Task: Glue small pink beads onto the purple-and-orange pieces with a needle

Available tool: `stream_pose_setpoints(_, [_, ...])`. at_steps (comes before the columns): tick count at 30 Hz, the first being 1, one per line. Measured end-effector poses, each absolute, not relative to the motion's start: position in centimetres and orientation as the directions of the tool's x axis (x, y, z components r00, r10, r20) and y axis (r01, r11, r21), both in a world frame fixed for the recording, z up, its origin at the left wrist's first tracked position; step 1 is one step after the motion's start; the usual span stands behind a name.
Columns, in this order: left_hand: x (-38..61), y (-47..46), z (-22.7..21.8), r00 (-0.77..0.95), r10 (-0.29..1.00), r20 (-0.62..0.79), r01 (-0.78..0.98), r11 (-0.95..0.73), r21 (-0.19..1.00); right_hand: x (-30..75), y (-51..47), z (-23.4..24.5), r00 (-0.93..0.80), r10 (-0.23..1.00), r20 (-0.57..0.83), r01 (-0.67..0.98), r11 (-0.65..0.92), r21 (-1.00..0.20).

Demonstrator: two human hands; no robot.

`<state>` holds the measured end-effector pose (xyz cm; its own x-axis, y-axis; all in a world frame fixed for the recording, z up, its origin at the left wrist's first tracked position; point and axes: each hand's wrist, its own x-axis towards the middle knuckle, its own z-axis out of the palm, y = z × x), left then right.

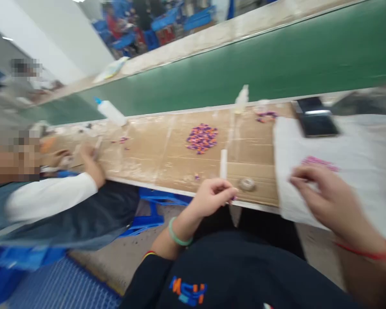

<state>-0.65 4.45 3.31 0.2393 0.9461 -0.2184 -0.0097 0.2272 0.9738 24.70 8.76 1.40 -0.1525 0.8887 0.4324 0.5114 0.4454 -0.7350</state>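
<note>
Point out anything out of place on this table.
A purple and orange bit lies near the front edge of the cardboard, away from the pile of similar bits, perhaps a stray. Blur hides finer detail.

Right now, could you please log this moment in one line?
left hand: pinching small purple piece; right hand: over white sheet, near pink pieces; brown cardboard: orange-purple pile

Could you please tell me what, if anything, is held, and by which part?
The left hand pinches a small purple piece, part unclear; for the right hand, I cannot tell.
</note>
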Motion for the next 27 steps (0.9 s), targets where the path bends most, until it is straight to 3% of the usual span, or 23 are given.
stream_pose_setpoints(4, [0.6, 5.5, 5.7, 0.254, 0.967, -0.037, 0.067, 0.02, 0.998, 22.2, 7.2, 4.8, -0.322, 0.797, 0.511, 0.379, 0.604, -0.702])
stream_pose_setpoints(10, [2.0, 5.4, 7.6, 0.301, 0.95, 0.087, 0.124, -0.13, 0.984, 20.7, 6.3, 6.9, -0.374, 0.686, 0.625, 0.313, 0.727, -0.611])
stream_pose_setpoints(18, [2.7, 5.5, 7.6, 0.297, 0.953, 0.052, 0.218, -0.121, 0.968, 20.8, 5.7, 6.7, -0.399, 0.629, 0.667, 0.416, 0.773, -0.479])
stream_pose_setpoints(27, [3.2, 5.4, 6.4, 0.288, 0.958, 0.014, 0.133, -0.054, 0.99, 20.8, 5.4, 6.2, -0.386, 0.634, 0.67, 0.435, 0.766, -0.473])
